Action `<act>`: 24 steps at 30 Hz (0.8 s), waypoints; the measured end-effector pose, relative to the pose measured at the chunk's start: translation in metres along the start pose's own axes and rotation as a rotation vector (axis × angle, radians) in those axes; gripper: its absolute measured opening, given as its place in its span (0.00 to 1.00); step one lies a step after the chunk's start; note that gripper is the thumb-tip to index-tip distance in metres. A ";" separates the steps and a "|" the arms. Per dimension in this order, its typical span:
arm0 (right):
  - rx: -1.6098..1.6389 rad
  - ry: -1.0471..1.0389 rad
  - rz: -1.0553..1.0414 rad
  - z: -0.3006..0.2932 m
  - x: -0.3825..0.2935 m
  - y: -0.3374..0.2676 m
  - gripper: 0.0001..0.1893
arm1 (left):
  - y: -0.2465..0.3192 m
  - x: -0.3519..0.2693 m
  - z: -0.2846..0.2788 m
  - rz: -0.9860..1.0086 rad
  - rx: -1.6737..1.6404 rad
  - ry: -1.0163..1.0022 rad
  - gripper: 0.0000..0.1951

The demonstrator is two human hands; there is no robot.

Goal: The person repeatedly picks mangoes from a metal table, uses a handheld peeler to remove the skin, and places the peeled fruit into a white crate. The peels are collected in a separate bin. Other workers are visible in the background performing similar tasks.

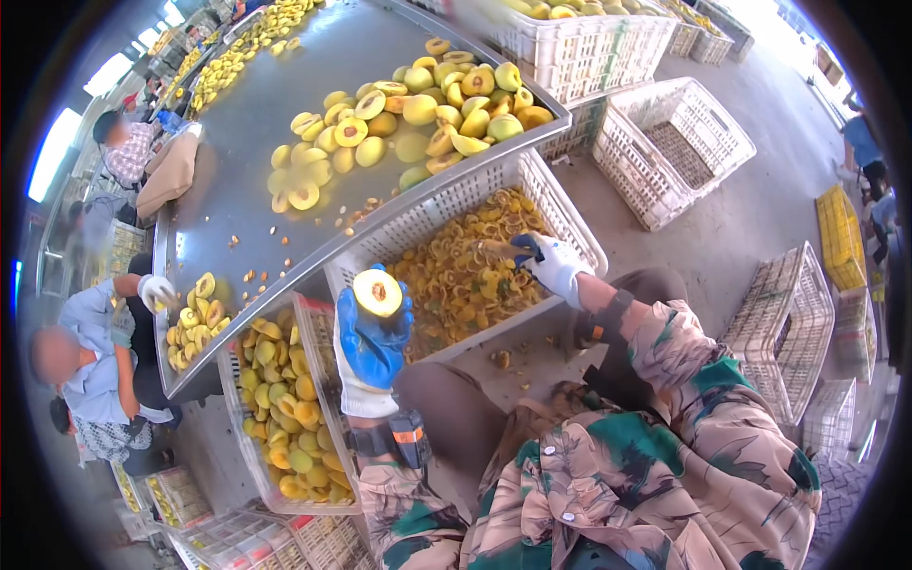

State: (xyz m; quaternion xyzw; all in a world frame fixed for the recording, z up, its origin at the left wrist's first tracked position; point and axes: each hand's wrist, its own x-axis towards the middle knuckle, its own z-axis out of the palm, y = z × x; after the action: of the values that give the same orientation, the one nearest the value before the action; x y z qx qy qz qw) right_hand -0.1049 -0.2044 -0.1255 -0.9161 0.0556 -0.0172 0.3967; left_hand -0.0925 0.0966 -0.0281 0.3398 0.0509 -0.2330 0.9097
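Observation:
My left hand (370,342), in a blue-coated glove, holds up a yellow peach half (377,293). Its pale cut face points up at me, with a brown pit area in the middle. In my right hand (556,265), gloved in white with dark blue fingers, is a tool with a brownish, wood-like part (499,248); its working end cannot be made out. That hand is over a white plastic crate (570,214) holding many peel and flesh scraps (463,278). Halved peaches (420,109) lie heaped on the metal table (285,242) beyond.
At left stands a crate of peach halves (292,413). Loose pits (249,276) dot the tabletop, whose raised metal rim runs above the scrap crate. A white crate (670,153) stands on the floor at right. Across the table corner, a co-worker's gloved hand (157,292) is beside more halves.

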 end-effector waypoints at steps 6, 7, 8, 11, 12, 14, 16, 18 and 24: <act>-0.405 -0.190 0.196 0.014 -0.061 -0.003 0.22 | -0.026 0.017 0.001 -0.033 -0.132 0.052 0.25; -0.401 -0.315 0.268 0.015 -0.063 -0.005 0.22 | -0.031 0.020 0.001 -0.043 -0.144 -0.001 0.26; -0.283 -0.226 0.169 0.014 -0.062 -0.007 0.22 | -0.036 0.022 0.001 -0.021 -0.177 -0.025 0.27; 0.470 -0.244 0.346 0.000 -0.056 -0.021 0.25 | -0.041 0.025 0.003 -0.011 -0.183 -0.061 0.29; 0.741 -0.282 0.290 -0.008 -0.059 -0.026 0.24 | -0.042 0.026 0.005 -0.003 -0.164 -0.086 0.30; 1.136 -0.369 0.154 -0.022 -0.061 -0.043 0.23 | -0.042 0.027 0.009 0.018 -0.108 -0.079 0.32; 1.067 -0.448 0.111 -0.030 -0.063 -0.064 0.24 | -0.042 0.030 0.015 0.024 -0.067 -0.116 0.32; 0.992 -0.466 0.072 -0.035 -0.061 -0.084 0.23 | -0.044 0.032 0.023 0.031 -0.016 -0.084 0.32; 0.337 -0.266 -0.027 -0.034 -0.047 -0.119 0.24 | -0.047 0.032 0.045 0.122 0.174 0.037 0.33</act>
State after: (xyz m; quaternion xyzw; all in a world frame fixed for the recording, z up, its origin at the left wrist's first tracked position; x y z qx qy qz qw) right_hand -0.1440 -0.1433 -0.0149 -0.8316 -0.0134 0.0896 0.5479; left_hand -0.0884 0.0244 -0.0299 0.4244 0.0267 -0.1745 0.8881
